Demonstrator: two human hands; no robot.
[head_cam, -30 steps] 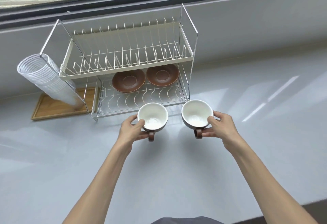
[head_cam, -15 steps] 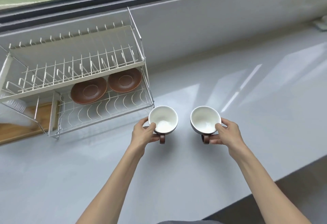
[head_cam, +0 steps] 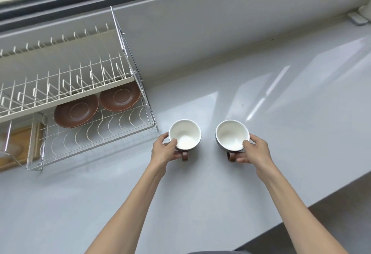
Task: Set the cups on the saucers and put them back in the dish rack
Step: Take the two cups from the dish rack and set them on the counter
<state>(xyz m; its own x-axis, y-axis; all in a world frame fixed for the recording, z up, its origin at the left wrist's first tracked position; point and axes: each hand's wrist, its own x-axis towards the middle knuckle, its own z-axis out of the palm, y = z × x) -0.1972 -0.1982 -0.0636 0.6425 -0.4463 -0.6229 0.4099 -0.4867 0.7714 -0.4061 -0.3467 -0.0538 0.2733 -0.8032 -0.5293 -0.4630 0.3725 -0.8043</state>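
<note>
Two cups, white inside with brown handles, are upright over the grey counter to the right of the dish rack (head_cam: pixel 138 85). My left hand (head_cam: pixel 163 149) grips the left cup (head_cam: pixel 184 134) at its rim and handle. The right cup (head_cam: pixel 231 134) is held the same way by my right hand (head_cam: pixel 255 149). Two brown saucers lie side by side on the rack's lower wire shelf: the left saucer (head_cam: pixel 75 111) and the right saucer (head_cam: pixel 119 98). Both saucers are bare. I cannot tell whether the cups touch the counter.
The rack's upper tier of white plate slots (head_cam: pixel 66 81) overhangs the saucers. A wooden board (head_cam: pixel 14 149) lies at the rack's left end. The counter's front edge (head_cam: pixel 301 211) drops off at lower right. A small grey object (head_cam: pixel 359 20) sits far right by the wall.
Both hands have carried the cups from in front of the rack to the counter right of it. The view has swung right, so the rack now sits at the left.
</note>
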